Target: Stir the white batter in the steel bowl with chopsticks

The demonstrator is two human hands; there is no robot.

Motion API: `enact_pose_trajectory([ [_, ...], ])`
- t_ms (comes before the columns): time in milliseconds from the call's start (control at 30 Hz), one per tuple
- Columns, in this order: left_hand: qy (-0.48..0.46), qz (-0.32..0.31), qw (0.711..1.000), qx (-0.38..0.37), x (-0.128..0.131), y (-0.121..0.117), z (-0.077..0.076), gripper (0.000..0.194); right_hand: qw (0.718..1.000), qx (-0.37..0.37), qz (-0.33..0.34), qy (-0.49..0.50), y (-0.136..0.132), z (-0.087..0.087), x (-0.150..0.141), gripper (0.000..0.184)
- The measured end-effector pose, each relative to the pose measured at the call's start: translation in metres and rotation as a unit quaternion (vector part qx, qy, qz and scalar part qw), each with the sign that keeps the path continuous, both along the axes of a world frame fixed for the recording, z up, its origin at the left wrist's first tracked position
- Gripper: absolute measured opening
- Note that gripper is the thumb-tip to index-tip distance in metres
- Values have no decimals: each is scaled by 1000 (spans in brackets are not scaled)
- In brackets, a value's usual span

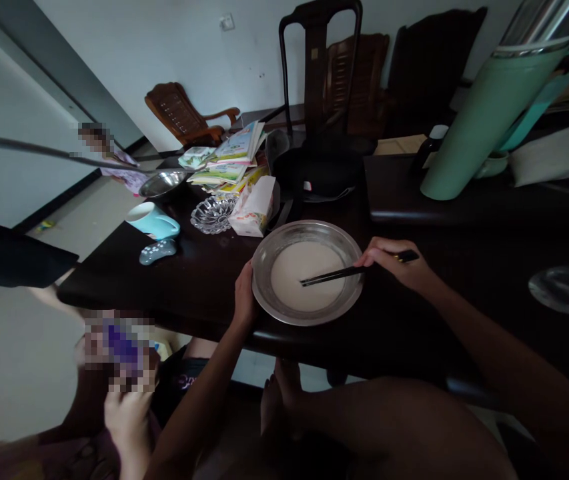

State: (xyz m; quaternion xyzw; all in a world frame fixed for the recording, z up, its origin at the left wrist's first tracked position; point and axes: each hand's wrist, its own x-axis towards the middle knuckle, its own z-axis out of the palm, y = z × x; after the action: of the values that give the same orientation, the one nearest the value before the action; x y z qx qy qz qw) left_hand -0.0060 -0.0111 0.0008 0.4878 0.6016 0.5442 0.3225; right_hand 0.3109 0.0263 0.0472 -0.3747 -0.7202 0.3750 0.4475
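A round metal bowl (pixel 264 257) with pale, smooth batter in it sits near the front edge of a dark table (pixel 204 280). My left hand (pixel 244 297) grips the bowl's left rim, fingers closed on it. My right hand (pixel 394 260) is closed on a pair of dark chopsticks (pixel 334 274), whose tips rest in the batter near the bowl's middle.
On the table's far left stand a light blue mug (pixel 151 220), a glass dish (pixel 213 215), a tissue pack (pixel 254 208), a small steel bowl (pixel 164 183) and stacked booklets (pixel 231 160). A tall green flask (pixel 489 113) stands right. Another person's hand (pixel 129 413) is at lower left.
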Motion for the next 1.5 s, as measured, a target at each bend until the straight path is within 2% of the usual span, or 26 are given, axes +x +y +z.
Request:
enact_pose_trajectory([
  [100, 6, 2, 1000, -2, 0, 0, 0, 41, 1000, 17, -21, -15, 0, 1, 0, 33],
  [200, -1, -4, 1000, 4, -1, 1, -2, 42, 998, 5, -51, 20, 0, 1, 2, 41],
  [267, -6, -6, 1000, 5, -1, 1, -3, 42, 999, -7, -29, 22, 0, 1, 1, 44],
  [367, -11, 5, 1000, 0, 1, 1, -1, 41, 1000, -2, 7, -23, -1, 1, -1, 37],
  [433, -11, 9, 1000, -7, 3, 0, 3, 40, 1000, 9, -10, -27, 0, 1, -1, 33],
  [500, -9, 8, 1000, -11, 4, -1, 6, 40, 999, 9, -43, 3, 1, 1, 1, 37],
  [567, -6, 3, 1000, -11, 4, -1, 7, 40, 999, -3, -47, 26, 1, 1, 2, 43],
  [700, 2, 0, 1000, -1, 1, -1, 2, 41, 1000, 5, 0, -15, 0, 0, 0, 37],
  [767, 4, 1, 1000, 4, -1, 0, -2, 42, 1000, 16, -14, -17, 1, 0, 0, 33],
  [867, 5, -3, 1000, 6, -3, 1, -5, 43, 998, 5, -49, 31, 1, 0, 2, 41],
  [967, 5, -4, 1000, 5, -1, 0, -2, 42, 999, 3, -17, 30, 0, 0, 1, 42],
  [1033, 2, -2, 1000, 4, 0, -1, 1, 41, 1000, 17, 13, -6, -1, 0, -1, 35],
  [1100, -3, 4, 1000, 0, 2, -1, 3, 40, 999, 30, 4, -24, 0, 0, -1, 29],
  [1200, -9, 4, 1000, -5, 3, -1, 5, 40, 998, 23, -53, 19, 2, 0, 4, 36],
  [1300, -15, 3, 1000, -7, 3, 0, 4, 41, 998, 6, -44, 44, 1, 1, 4, 43],
  [1400, -10, 11, 1000, -6, 0, 0, 0, 41, 1000, 14, 10, -17, -2, 1, -2, 34],
  [1500, 2, 9, 1000, 1, -2, 1, -4, 42, 999, 38, -13, -33, -1, 0, -1, 27],
])
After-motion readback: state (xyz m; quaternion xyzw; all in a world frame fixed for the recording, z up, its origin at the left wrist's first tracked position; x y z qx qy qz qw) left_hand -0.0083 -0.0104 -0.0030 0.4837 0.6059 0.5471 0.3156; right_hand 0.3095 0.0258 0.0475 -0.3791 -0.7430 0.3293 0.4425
